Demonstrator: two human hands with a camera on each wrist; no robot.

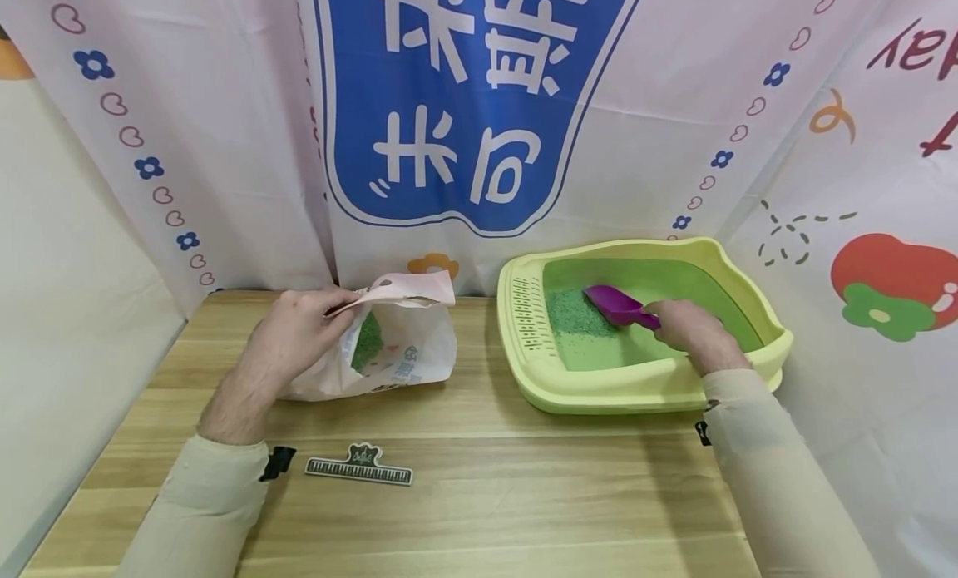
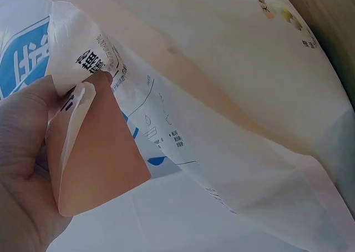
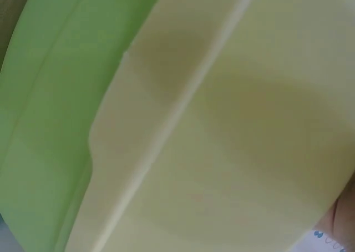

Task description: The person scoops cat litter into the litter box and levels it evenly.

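Observation:
With my left hand (image 1: pixel 303 333) I pinch the top edge of a white and pink printed bag (image 1: pixel 415 362), whose mouth gapes and shows green granules (image 1: pixel 367 343) inside. The bag's folded edge also shows between thumb and fingers in the left wrist view. My right hand (image 1: pixel 692 328) grips the handle of a purple scoop (image 1: pixel 617 305) inside a yellow-green litter box (image 1: pixel 591 395). The scoop's blade lies on a patch of green litter (image 1: pixel 575 316) at the box's left side. In the right wrist view the box's pale rim (image 3: pixel 222 124) hides nearly all of the hand.
A clip with a piano-key pattern (image 1: pixel 359 468) lies on the wooden table (image 1: pixel 479 511) near the left forearm. Behind the bag and box hangs a printed white curtain (image 1: pixel 629 162), close to the table's back edge.

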